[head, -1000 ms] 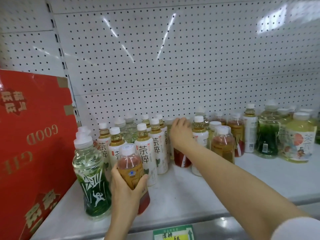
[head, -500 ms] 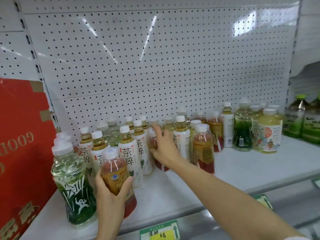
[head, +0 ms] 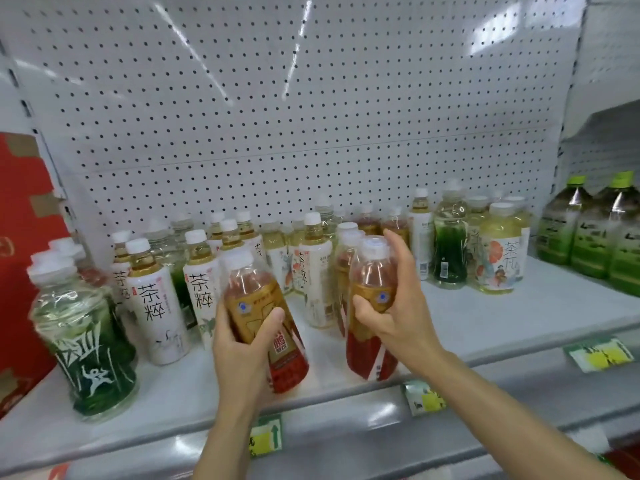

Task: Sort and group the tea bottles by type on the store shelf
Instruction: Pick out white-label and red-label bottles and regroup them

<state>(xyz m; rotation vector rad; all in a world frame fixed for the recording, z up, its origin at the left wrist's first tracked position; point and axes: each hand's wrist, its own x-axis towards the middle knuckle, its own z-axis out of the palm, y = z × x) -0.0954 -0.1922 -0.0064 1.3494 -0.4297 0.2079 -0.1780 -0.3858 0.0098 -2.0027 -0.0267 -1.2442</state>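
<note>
With each of your hands gripping one red tea bottle, left hand (head: 242, 344) and right hand (head: 398, 306), set both upright together on the shelf (head: 519, 317) just behind them.

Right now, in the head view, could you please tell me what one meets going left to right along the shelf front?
Red box → green-labelled bottle → left hand → right hand → big green-capped bottles.

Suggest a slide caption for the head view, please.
Each hand, left and right, holds a red-and-gold tea bottle above the shelf.
</note>
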